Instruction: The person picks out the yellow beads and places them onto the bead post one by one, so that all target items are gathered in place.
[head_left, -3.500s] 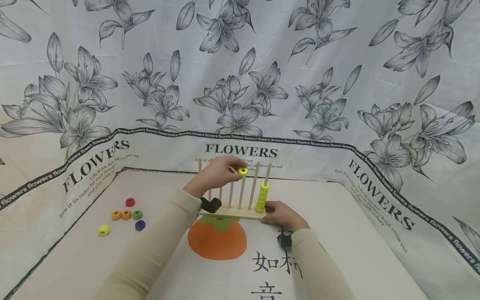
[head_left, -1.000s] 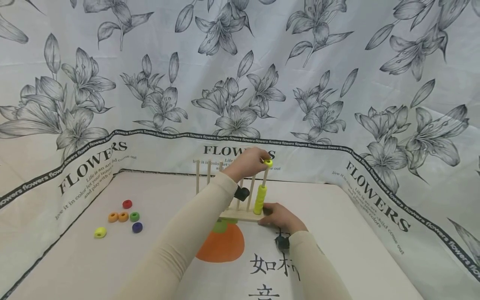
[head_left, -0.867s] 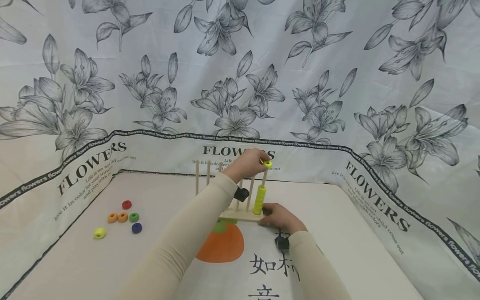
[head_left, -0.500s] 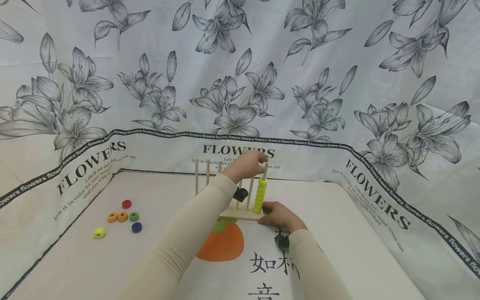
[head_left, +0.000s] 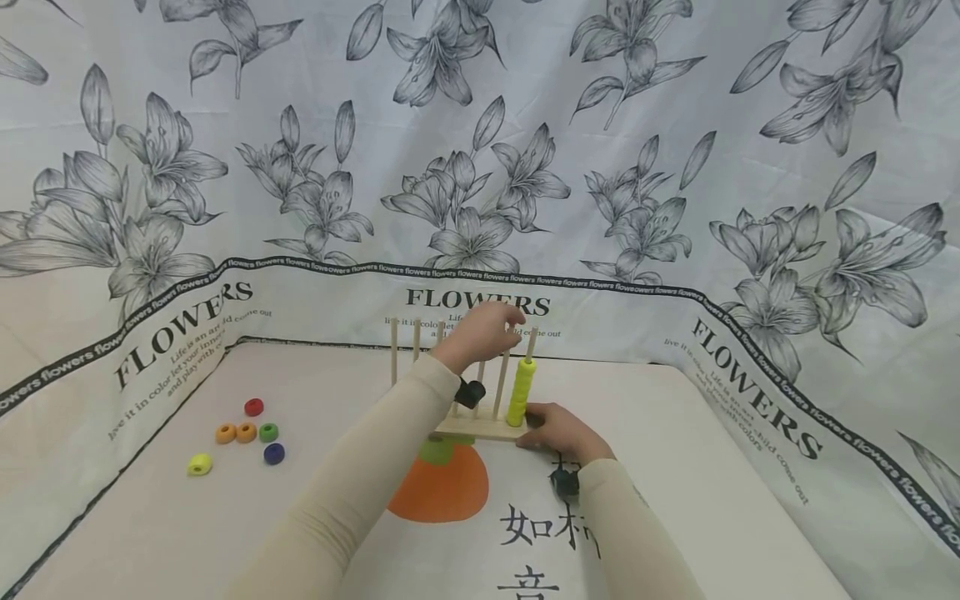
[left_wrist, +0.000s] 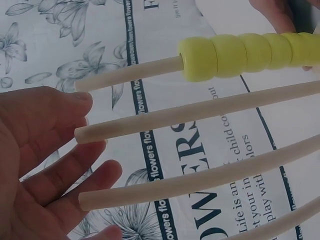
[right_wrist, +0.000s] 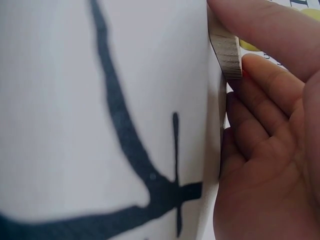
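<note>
A wooden peg stand (head_left: 487, 429) with several upright pegs stands on the table. Yellow beads (head_left: 521, 392) are stacked on its rightmost peg, whose bare tip shows above them. My left hand (head_left: 483, 332) hovers at the peg tops, just left of that tip. In the left wrist view its fingers (left_wrist: 102, 182) are spread and loosely bent, with no bead among them. My right hand (head_left: 558, 429) holds the right end of the stand's base; in the right wrist view thumb and fingers lie on either side of the wooden end (right_wrist: 227, 57). The left forearm hides part of the stand.
Loose beads lie on the table at left: red (head_left: 253, 407), two orange beads (head_left: 246, 432), green (head_left: 267, 432), blue (head_left: 273, 453) and yellow (head_left: 199, 465). A flowered cloth (head_left: 480, 208) hangs behind the table. An orange fruit print (head_left: 442, 487) marks the tabletop.
My left hand carried a yellow bead rightward to the rightmost peg and let it go. The bead dropped onto the stack, and the hand has drawn slightly left. My right hand stays at the base.
</note>
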